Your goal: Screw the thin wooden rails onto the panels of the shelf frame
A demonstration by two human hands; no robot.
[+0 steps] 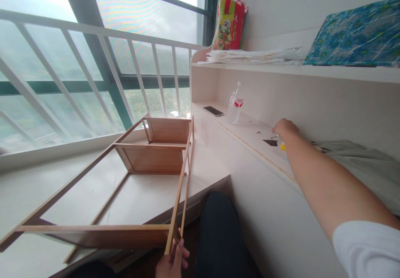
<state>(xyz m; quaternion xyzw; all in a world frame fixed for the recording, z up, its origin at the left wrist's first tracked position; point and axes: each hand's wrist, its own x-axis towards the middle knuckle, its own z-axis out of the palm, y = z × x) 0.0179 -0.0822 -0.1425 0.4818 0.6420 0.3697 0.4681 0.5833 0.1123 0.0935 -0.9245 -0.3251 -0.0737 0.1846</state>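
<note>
The left hand, at the six o'clock edge of the view, is closed around the near end of a slat of the wooden frame, a half-built shelf unit lying on its side across the window ledge. The right hand stretches out toward three o'clock onto the lower shelf of a pale built-in unit, its fingers curled down over small dark fittings scattered there; whether it has pinched one cannot be told. A bit of yellow shows just under the wrist.

To do this well, the left hand should probably hold its grip firm so the frame does not slide off the ledge, while the right picks out a single piece rather than sweeping several toward the shelf edge.

Further along the shelf, toward one o'clock, stand a water bottle and a phone, just apart. The upper shelf carries stacked papers, a red and yellow bag and a blue patterned board. A white railing fronts the large window; the person's dark-clad knee sits at six o'clock.
</note>
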